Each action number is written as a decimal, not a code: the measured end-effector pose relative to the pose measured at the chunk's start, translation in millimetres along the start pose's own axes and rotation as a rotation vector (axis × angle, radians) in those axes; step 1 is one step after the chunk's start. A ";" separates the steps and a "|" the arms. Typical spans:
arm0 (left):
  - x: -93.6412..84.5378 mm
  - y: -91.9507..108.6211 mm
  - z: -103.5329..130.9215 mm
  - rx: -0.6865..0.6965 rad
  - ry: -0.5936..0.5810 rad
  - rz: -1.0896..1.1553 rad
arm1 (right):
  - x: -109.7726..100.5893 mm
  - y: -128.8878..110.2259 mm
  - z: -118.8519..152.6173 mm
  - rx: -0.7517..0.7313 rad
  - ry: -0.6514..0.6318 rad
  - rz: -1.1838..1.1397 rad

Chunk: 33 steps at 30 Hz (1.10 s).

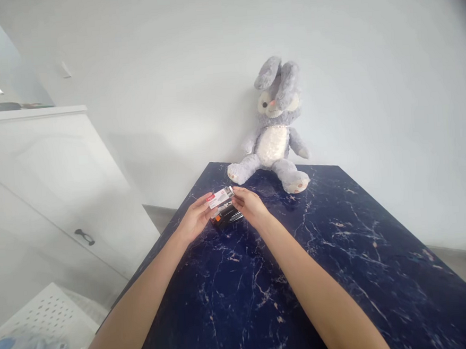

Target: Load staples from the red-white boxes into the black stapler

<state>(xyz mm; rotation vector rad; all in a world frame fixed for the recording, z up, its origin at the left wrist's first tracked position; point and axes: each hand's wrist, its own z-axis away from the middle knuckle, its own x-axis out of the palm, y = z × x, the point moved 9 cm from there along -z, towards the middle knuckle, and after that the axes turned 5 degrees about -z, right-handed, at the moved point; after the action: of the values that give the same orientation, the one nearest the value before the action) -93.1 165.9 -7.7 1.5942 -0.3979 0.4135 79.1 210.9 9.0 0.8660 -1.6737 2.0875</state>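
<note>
A small white box with a red corner (220, 198) is held up between both hands. My left hand (196, 217) is closed on its left end, thumb below and fingers above. At the right end, the fingers of my right hand (251, 204) pinch the box near its end flap. Just beneath the box, a dark container with an orange patch (227, 215) sits on the table; it seems to hold slim, pen-like items, partly covered by the box and hands. The print on the box is too small to read.
A grey plush rabbit (272, 140) sits at the back of the dark blue marbled table (304, 276), against the wall. To the left stand a white cabinet (52, 208) with a dark handle and a white perforated stand (47, 315) with a clear bag-like item on it.
</note>
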 end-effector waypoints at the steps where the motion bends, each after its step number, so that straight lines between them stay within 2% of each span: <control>1: -0.2 -0.5 -0.2 -0.002 0.002 -0.006 | 0.1 -0.6 0.0 -0.002 -0.002 0.012; 5: 1.0 -1.7 -0.2 -0.009 0.000 -0.029 | 8.9 -11.7 2.4 -0.131 -0.068 0.251; 7: 2.1 -1.8 0.4 -0.011 -0.002 -0.034 | 9.9 -14.2 2.3 -0.178 -0.058 0.341; 12: 4.1 -3.3 2.0 -0.026 0.000 -0.039 | 1.0 -12.5 -2.8 -0.167 -0.008 0.354; 14: 3.9 -3.1 1.9 -0.027 0.006 -0.044 | 3.0 -25.1 0.1 -0.269 -0.033 0.497; 18: 3.9 -1.5 1.3 -0.020 0.005 -0.051 | 23.6 -53.8 19.3 -0.579 -0.155 0.993; 20: 5.0 -1.2 1.4 -0.017 -0.006 -0.058 | 29.8 -56.7 25.3 -0.631 -0.194 1.163; 23: 7.3 -1.5 2.3 -0.008 -0.027 -0.065 | 29.4 -62.0 28.4 -0.682 -0.139 1.230; 26: 8.6 -2.4 3.0 -0.001 -0.038 -0.067 | 25.9 -63.6 26.9 -0.677 -0.072 1.213; 30: 8.8 -4.9 2.7 -0.009 -0.046 -0.083 | 17.2 -56.4 18.2 -0.529 -0.023 1.232; 33: 8.8 -5.4 2.1 -0.010 -0.051 -0.087 | 9.1 -51.1 11.3 -0.423 -0.011 1.160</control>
<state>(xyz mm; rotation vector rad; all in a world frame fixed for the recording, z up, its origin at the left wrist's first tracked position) -82.7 164.1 -8.2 1.6089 -0.3677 0.3049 105.5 212.1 55.0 -0.3655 -2.8751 2.0668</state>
